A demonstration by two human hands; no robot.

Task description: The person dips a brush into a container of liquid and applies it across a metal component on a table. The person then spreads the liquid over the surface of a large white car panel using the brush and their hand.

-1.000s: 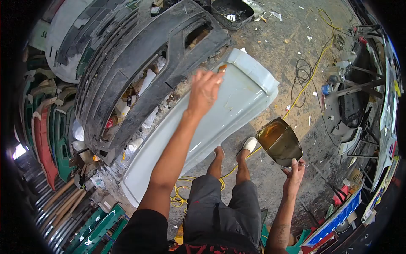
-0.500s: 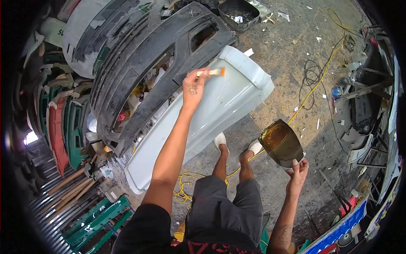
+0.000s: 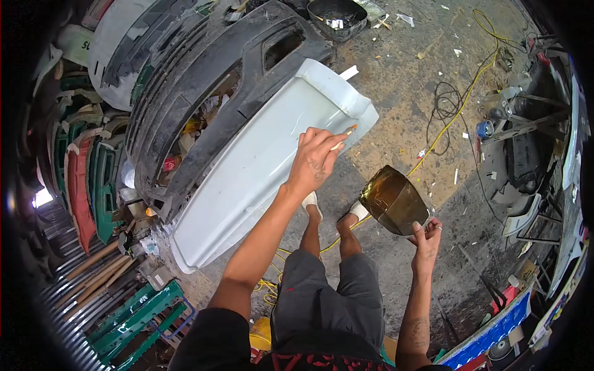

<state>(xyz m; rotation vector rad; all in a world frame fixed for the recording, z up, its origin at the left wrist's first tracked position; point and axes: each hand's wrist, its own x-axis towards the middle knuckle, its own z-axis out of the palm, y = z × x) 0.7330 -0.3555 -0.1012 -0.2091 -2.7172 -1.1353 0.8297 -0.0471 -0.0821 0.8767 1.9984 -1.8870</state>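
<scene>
My left hand (image 3: 315, 159) is closed round a small brush (image 3: 351, 130) with a pale handle and orange-brown bristles. Its bristles are over the right edge of a long, glossy light-grey panel (image 3: 247, 170), near the panel's upper end; whether they touch is hard to tell. In my right hand (image 3: 426, 238) is the rim of an open container (image 3: 396, 201) with amber-brown liquid inside, tilted beside the panel. The thumb lies at the container's lower edge.
A dark bumper (image 3: 204, 102) lies left of the panel, with more bumpers stacked beyond. A yellow cable (image 3: 447, 128) and tangled black cord cross the littered floor. Metal stands (image 3: 532, 130) and a blue can (image 3: 485, 129) are right. A black tub (image 3: 337, 18) is at the top.
My left hand with the brush has moved right and down across the panel, from its upper left side to its right edge. My right hand still holds the container.
</scene>
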